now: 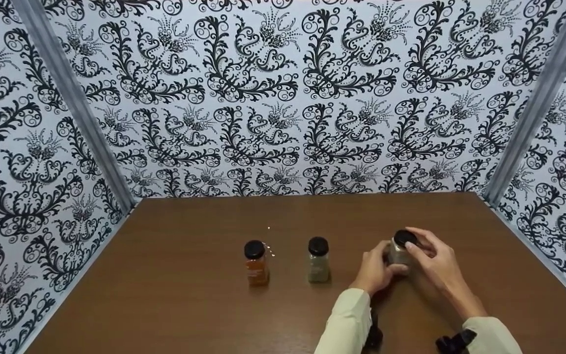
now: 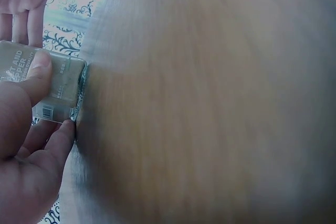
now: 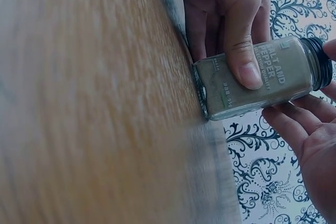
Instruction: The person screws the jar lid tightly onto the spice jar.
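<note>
A glass salt and pepper jar [image 1: 399,254] with a black lid [image 1: 405,238] is on the right side of the table. My left hand [image 1: 375,268] grips the jar's body, its thumb [image 3: 248,69] across the label in the right wrist view. Around the lid are the thumb and fingers of my right hand [image 1: 435,258]. In the left wrist view the label of the jar [image 2: 65,80] is partly covered by the left thumb. The jar's base is at the tabletop; whether it bears weight there, I cannot tell.
Left of my hands stands a jar of grey-green seasoning [image 1: 318,260] with a black lid. Farther left is a jar of orange-red spice [image 1: 256,265]. The brown table [image 1: 189,314] meets patterned walls [image 1: 263,123] at the back and sides.
</note>
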A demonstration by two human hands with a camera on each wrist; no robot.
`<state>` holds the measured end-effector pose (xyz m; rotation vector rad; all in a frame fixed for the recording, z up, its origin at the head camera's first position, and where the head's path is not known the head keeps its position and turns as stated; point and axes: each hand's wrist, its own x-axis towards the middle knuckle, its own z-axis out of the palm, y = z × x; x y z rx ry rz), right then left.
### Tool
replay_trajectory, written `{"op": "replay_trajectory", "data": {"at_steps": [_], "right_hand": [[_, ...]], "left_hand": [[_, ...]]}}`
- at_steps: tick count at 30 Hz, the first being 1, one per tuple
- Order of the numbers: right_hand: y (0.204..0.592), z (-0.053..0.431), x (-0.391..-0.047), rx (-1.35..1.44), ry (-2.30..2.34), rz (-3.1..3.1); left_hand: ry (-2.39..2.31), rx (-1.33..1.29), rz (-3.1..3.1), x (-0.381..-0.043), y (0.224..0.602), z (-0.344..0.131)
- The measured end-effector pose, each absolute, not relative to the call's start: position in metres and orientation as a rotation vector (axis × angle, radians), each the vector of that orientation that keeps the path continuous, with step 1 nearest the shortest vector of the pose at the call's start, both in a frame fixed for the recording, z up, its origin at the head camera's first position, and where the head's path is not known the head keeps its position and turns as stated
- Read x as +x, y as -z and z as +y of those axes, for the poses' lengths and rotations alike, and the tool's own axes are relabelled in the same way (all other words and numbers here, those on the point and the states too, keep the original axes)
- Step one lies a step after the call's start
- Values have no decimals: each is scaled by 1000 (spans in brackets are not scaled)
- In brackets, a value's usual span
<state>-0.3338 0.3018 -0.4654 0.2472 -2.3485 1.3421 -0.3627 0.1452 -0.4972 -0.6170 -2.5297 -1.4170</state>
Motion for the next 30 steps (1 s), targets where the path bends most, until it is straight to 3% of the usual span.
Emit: {"op": "replay_trajectory", "data": {"at_steps": [14,30], "right_hand": [[463,299,-335,86,-1447,-2434],[466,299,-336,204,-1389,-2332]], "left_hand": [[1441,-624,-2510,-363,499,146],[1448,-603,-2521,-364,498,146]]}}
